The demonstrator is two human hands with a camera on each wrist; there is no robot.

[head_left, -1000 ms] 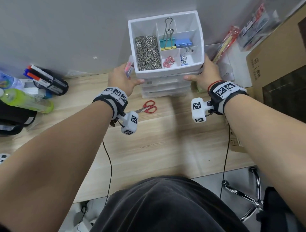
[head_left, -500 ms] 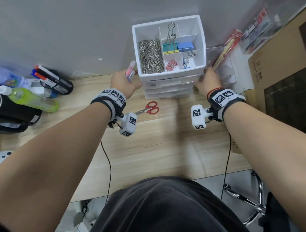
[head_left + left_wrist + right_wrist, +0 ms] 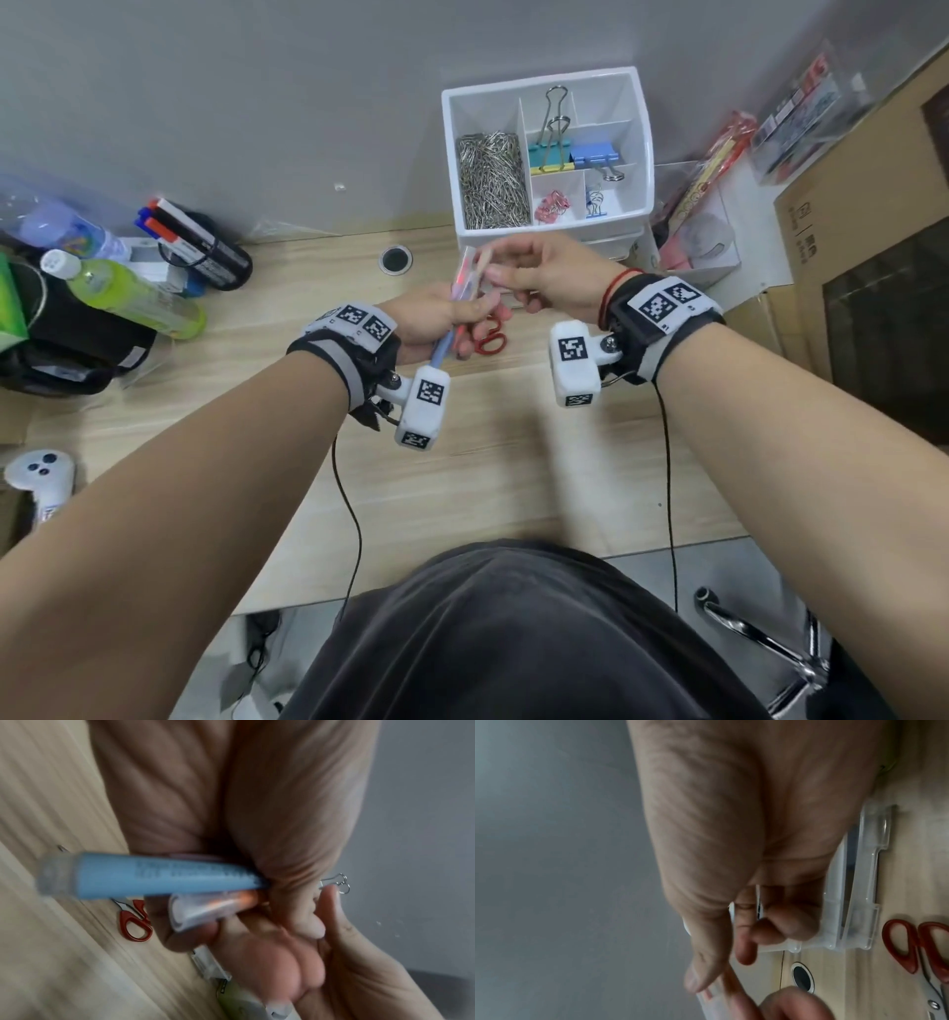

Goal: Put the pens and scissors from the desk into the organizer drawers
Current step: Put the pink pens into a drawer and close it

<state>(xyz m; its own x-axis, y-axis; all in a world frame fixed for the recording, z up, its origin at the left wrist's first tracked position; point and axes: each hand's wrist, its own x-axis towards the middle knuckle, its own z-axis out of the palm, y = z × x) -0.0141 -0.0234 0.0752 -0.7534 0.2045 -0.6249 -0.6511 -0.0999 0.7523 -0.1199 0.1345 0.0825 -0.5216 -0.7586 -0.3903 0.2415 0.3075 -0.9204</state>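
Two hands meet above the tabletop (image 3: pixel 513 462), before the organizer (image 3: pixel 548 154). Left hand (image 3: pixel 436 321) fingers curl around the pens (image 3: pixel 154 876); right hand (image 3: pixel 554 272) fingers pinch their upper tips. Scissors (image 3: pixel 490 339) lie below.

Your left hand (image 3: pixel 436 321) is gripping the pens (image 3: pixel 464 288), with your right hand (image 3: pixel 544 272) pinching their far ends. Just beyond that grip the organizer (image 3: pixel 644 169) is standing, its drawer (image 3: pixel 854 892) pulled out and crowding the space under your right palm. Directly below the grip the scissors (image 3: pixel 488 339) are lying on the desk (image 3: pixel 513 462). Nearer you, bare wood is offering free passage (only the wrist cables are trailing there). Well to the left, bottles and a marker bundle (image 3: pixel 195 241) are blocking the way.
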